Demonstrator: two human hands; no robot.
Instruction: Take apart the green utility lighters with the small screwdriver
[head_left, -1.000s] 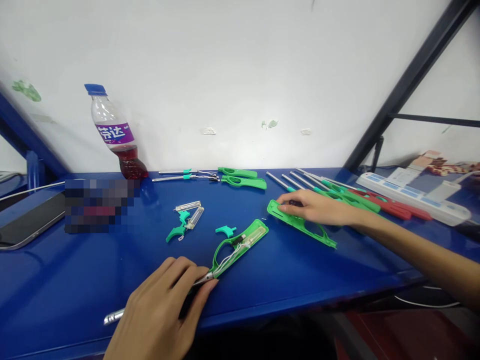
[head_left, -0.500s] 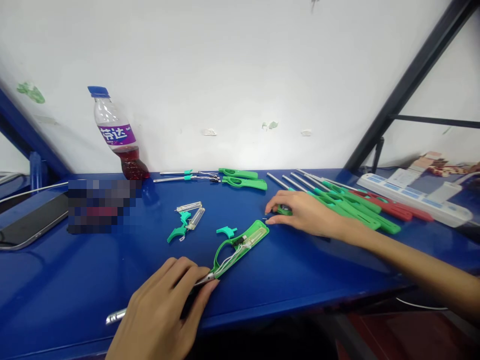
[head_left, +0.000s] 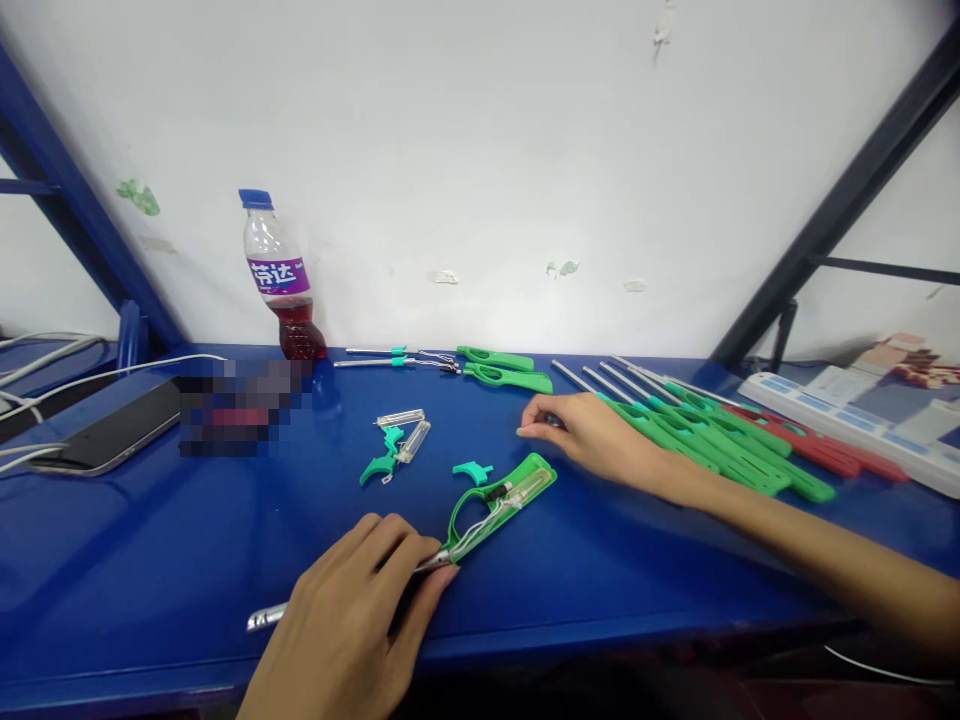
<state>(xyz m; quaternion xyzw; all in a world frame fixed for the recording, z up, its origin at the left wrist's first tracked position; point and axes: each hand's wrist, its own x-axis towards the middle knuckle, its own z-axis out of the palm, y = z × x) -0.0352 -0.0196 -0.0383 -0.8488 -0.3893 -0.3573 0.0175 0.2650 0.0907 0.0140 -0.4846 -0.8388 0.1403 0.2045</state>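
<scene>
My left hand (head_left: 360,610) pinches the metal tube of an opened green lighter (head_left: 469,535), low in the middle. The tube's tip (head_left: 266,616) sticks out to the left of the hand. White wires, a black part and a clear tank (head_left: 531,487) show inside the green half shell. Up and to the right, my right hand (head_left: 581,430) is closed around a small dark item, mostly hidden by the fingers. A loose teal trigger (head_left: 472,472) lies just above the shell. Further left are more teal triggers (head_left: 377,467) and two clear tanks (head_left: 413,441).
Two opened green lighters (head_left: 510,377) lie near the wall. Several green lighters (head_left: 697,430) and red ones (head_left: 825,445) are at the right, by a white power strip (head_left: 847,425). A bottle (head_left: 281,280) and a phone (head_left: 112,430) stand and lie at the left.
The whole view has shifted, so most things appear further right. In my right hand the green item seen before is now mostly covered by the fingers. My left hand keeps its hold.
</scene>
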